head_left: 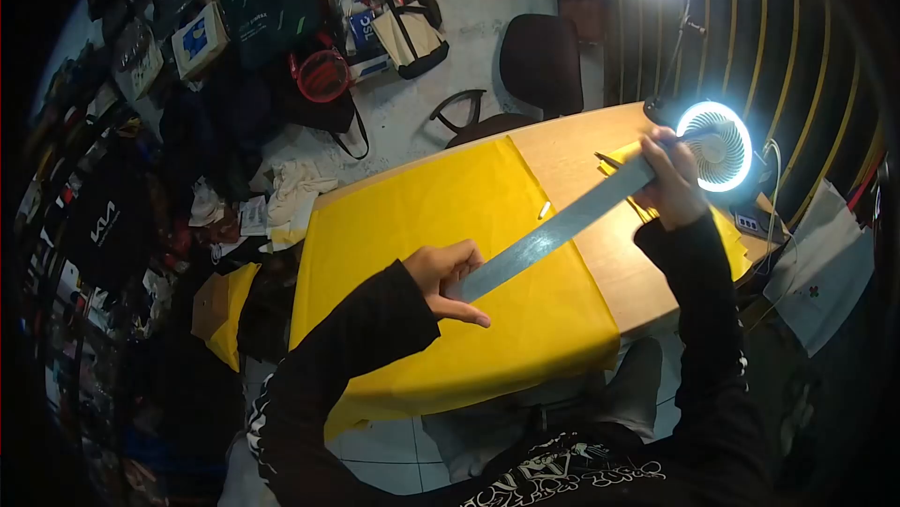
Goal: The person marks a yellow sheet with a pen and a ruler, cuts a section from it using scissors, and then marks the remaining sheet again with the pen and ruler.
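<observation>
A long, flat metal ruler (553, 230) is held slantwise above the table, its surface catching the light. My left hand (445, 277) has its fingers curled round the lower end, with the thumb stretched out along the near side. Around the upper end my right hand (675, 183) is closed, near the lit fan; something dark sticks out by its fingers, too blurred to name. Below the ruler a large yellow sheet of fabric (394, 216) covers much of the table and hangs over its front edge. A small white piece (544, 211) lies near the fabric's right edge.
The wooden table (553, 141) carries a round lit fan (717, 146), a lamp stand and yellow pieces (731, 242) at right. A dark chair (541, 61) stands behind it. Bags, cloth and a red basket (323, 75) crowd the left floor.
</observation>
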`<state>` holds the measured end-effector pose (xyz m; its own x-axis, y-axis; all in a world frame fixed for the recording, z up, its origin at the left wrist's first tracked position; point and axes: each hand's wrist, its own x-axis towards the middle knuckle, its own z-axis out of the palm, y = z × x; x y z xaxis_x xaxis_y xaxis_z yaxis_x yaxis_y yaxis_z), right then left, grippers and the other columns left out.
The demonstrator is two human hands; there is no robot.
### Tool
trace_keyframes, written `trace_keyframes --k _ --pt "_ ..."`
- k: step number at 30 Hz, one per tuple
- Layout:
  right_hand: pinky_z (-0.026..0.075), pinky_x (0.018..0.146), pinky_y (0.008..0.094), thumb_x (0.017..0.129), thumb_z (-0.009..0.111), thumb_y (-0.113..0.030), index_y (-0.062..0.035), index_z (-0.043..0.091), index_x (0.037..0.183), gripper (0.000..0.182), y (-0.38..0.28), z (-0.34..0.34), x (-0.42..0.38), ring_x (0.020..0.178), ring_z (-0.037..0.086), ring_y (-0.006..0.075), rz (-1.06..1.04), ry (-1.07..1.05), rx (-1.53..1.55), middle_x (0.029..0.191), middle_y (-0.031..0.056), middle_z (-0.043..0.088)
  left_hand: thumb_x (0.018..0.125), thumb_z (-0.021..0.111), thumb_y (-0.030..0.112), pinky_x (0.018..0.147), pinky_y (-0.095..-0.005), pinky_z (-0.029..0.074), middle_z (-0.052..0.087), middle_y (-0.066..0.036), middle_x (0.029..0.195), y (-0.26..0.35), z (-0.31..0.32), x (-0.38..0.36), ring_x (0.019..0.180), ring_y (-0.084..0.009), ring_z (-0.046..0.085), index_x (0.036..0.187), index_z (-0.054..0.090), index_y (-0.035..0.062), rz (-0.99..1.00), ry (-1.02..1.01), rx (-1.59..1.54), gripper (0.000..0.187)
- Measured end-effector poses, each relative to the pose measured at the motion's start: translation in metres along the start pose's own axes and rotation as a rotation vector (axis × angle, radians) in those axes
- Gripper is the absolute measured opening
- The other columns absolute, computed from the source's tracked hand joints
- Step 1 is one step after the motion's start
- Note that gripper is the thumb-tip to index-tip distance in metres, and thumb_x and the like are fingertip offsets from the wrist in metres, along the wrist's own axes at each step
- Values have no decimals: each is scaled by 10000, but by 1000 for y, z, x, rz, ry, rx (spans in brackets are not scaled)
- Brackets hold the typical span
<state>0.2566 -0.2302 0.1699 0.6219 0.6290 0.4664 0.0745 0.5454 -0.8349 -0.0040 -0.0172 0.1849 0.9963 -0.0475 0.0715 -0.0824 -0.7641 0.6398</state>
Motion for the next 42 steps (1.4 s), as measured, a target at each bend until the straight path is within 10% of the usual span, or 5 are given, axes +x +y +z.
trace_keyframes --k 5,14,21,28,42 --pt "461 416 257 969 395 -441 -62 331 931 386 57 2 69 500 582 191 -95 46 92 831 230 651 710 819 255 498 -218 294 393 47 620 0 22 -7 547 -38 367 864 461 61 -133 60 -156 435" --pt "522 555 317 976 408 -137 -35 390 1008 108 124 30 -2 707 639 212 -145 47 48 1037 205 592 836 683 319 461 -231 337 443 19 622 -117 5 43 504 -49 413 813 455 94 -293 684 -340 321" --pt "554 721 345 930 560 -203 -45 414 991 223 100 119 -158 875 653 246 725 -188 426 978 109 525 806 696 390 590 -314 469 578 -119 760 -233 -16 100 646 -202 563 869 514 13 -645 1104 -231 423" --pt "500 655 258 835 638 14 -37 386 957 285 109 103 -203 747 564 100 475 -177 83 1001 157 617 803 700 392 414 -358 346 472 -65 454 -263 43 109 407 -165 469 505 454 50 -642 1053 -101 516" --pt "488 724 228 828 632 38 -28 383 889 265 104 104 -226 890 606 103 501 -117 113 1018 202 642 820 661 340 489 -402 404 527 -168 518 -249 74 100 451 -297 509 578 525 -23 -693 882 84 457"
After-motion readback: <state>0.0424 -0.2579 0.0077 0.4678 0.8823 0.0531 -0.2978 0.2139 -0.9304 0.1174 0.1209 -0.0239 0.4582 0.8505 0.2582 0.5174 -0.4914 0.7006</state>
